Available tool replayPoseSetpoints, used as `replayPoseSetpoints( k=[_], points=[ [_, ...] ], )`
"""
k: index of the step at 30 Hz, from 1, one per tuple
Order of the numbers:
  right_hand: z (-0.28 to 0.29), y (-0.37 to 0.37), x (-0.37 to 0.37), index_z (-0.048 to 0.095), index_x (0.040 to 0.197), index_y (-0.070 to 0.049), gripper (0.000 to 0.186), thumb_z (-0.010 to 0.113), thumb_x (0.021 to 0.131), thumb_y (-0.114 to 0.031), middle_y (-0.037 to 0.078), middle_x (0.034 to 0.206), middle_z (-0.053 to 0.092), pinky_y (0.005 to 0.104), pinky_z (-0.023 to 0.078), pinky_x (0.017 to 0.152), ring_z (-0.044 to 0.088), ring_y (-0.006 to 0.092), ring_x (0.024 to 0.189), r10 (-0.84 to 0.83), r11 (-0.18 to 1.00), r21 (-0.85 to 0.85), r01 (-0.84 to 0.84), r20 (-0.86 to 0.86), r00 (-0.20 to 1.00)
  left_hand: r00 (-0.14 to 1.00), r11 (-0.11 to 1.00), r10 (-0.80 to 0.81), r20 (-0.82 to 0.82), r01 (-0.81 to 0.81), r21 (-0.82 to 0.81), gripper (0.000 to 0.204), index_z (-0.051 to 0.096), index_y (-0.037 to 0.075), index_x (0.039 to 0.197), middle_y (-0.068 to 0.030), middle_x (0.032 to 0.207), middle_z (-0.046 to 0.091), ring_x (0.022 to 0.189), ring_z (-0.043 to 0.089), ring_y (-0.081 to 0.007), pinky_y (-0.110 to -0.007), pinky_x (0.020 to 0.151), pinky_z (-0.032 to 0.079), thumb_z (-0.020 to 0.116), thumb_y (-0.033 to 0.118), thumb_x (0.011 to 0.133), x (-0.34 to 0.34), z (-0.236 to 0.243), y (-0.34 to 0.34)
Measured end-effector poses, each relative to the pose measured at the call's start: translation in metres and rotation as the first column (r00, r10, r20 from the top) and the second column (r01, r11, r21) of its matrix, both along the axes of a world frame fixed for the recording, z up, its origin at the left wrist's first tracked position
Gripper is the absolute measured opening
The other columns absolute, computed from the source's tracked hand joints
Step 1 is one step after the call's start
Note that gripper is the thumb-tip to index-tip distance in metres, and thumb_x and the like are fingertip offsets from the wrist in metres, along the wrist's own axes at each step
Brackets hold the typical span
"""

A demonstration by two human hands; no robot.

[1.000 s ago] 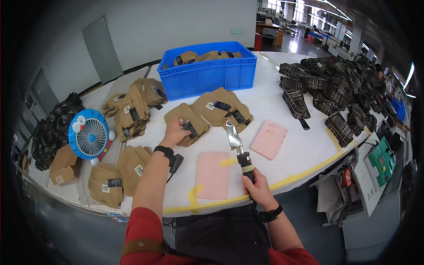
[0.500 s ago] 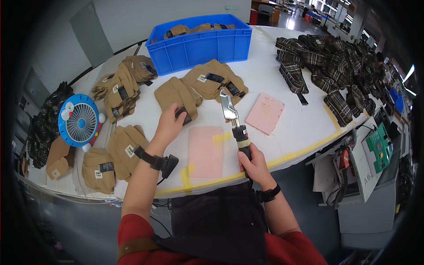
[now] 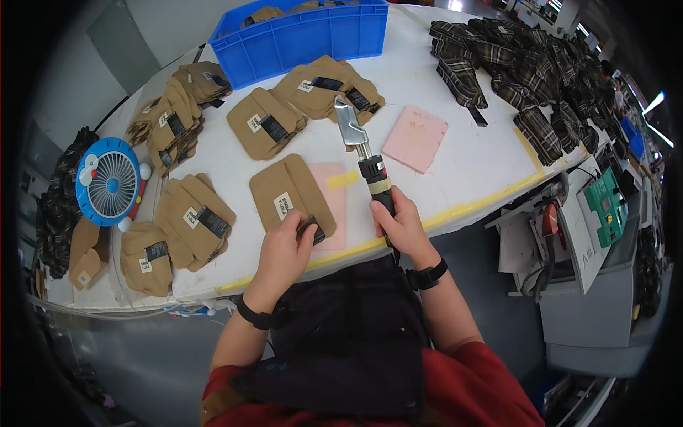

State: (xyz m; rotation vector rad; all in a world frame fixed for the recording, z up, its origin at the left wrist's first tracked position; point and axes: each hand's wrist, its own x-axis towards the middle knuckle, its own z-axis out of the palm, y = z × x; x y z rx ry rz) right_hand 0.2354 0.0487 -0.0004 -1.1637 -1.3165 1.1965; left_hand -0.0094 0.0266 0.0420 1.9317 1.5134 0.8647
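Note:
My left hand pinches a black label at the lower edge of a tan fabric piece. The piece also bears a white label and partly covers a pink pad. In my right hand is a black-handled tool with two metal rods and a flat silver head, like a small hand iron. It points up and away, apart from the fabric. Past my left hand lies a stack of tan pieces. Another tan stack sits behind it.
A blue crate with tan pieces stands at the back. Plaid fabric pieces are heaped on the right. More tan stacks and a blue fan are at left. A second pink pad lies right of the tool. Yellow tape runs along the table edge.
My left hand has brought one tan fabric piece from the middle stack towards me, onto the pink pad. My right hand still holds the tool. The whole view has shifted.

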Motion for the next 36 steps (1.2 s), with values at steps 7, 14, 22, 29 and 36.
replayPoseSetpoints(
  k=[7,14,22,29,36],
  points=[
    [0.003,0.000,0.000,0.054,0.100,0.001,0.029,0.065,0.099,-0.025,0.003,0.069,0.059,0.0252,0.046,0.051,0.057,0.0090,0.054,0.010,1.000,-0.002,-0.010,0.020,1.000,0.953,0.995,-0.062,0.298,0.083,-0.056,0.012,0.059,-0.001,0.104,-0.0075,0.089,0.071,0.077,0.064,-0.0089,-0.027,0.067,0.051,0.063,0.009,0.100,0.002,-0.029,-0.010],
    [0.002,-0.001,0.001,0.054,0.101,0.001,0.029,0.065,0.099,-0.026,0.003,0.069,0.058,0.0254,0.046,0.051,0.057,0.0092,0.054,0.012,1.000,-0.011,-0.012,0.037,0.999,0.946,0.990,-0.115,0.303,0.136,-0.048,0.013,0.062,-0.002,0.108,-0.0092,0.099,0.072,0.090,0.065,-0.0100,-0.026,0.079,0.051,0.062,0.008,0.100,0.005,-0.030,-0.019],
    [0.002,0.000,0.002,0.055,0.102,0.002,0.031,0.065,0.099,-0.028,0.003,0.068,0.058,0.0266,0.047,0.051,0.058,0.0098,0.053,0.007,1.000,0.006,-0.007,0.086,0.996,0.928,0.971,-0.231,0.291,0.204,0.122,0.011,0.062,-0.002,0.105,-0.0156,0.097,0.070,0.085,0.071,-0.0236,-0.032,0.074,0.056,0.064,0.005,0.098,0.015,-0.045,-0.019],
    [0.033,-0.044,0.009,0.056,0.108,0.002,0.037,0.064,0.099,-0.033,0.013,0.072,0.063,0.0338,0.050,0.055,0.063,0.0218,0.057,0.191,0.976,-0.162,-0.145,0.317,0.929,0.954,0.859,-0.300,-0.015,0.277,0.431,0.027,0.066,0.004,0.095,-0.0092,0.099,0.070,0.089,0.065,-0.0307,-0.039,0.077,0.052,0.066,-0.011,0.072,0.003,-0.049,-0.011],
    [0.042,-0.106,0.012,0.054,0.115,0.000,0.043,0.061,0.099,-0.038,0.021,0.075,0.066,0.0492,0.052,0.064,0.067,0.0428,0.072,0.198,0.971,-0.071,-0.228,0.771,0.605,0.974,0.801,-0.209,-0.085,0.220,0.556,0.021,0.067,0.005,0.083,-0.0053,0.092,0.067,0.087,0.064,-0.0284,-0.040,0.074,0.051,0.067,-0.009,0.068,0.007,-0.056,-0.021]
  ],
)
